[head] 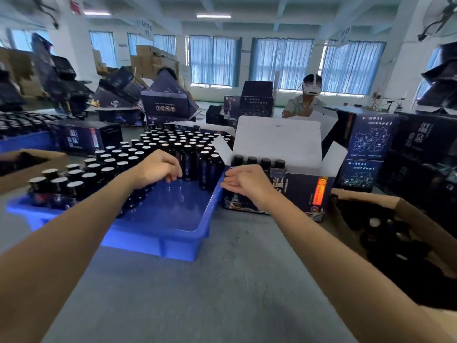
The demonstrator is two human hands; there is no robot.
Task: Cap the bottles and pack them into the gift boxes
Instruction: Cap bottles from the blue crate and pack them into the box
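A blue plastic tray (pixel 173 233) holds several dark capped bottles (pixel 138 154) standing in rows at its back and left. My left hand (pixel 158 167) hovers over the tray with fingers loosely curled, next to the nearest bottles and holding nothing. My right hand (pixel 243 183) hangs between the tray's right rim and an open dark gift box (pixel 296 191), fingers relaxed and empty. Several bottle caps (pixel 258 160) show in a row inside that box, whose white lid (pixel 277 142) stands up behind them.
A cardboard carton (pixel 405 229) with dark contents sits at the right. Stacked dark gift boxes (pixel 371 142) stand behind it. Another blue tray of bottles (pixel 27 134) lies at the far left. A person (pixel 306 100) sits across the table. Bare grey tabletop (pixel 197 300) lies in front.
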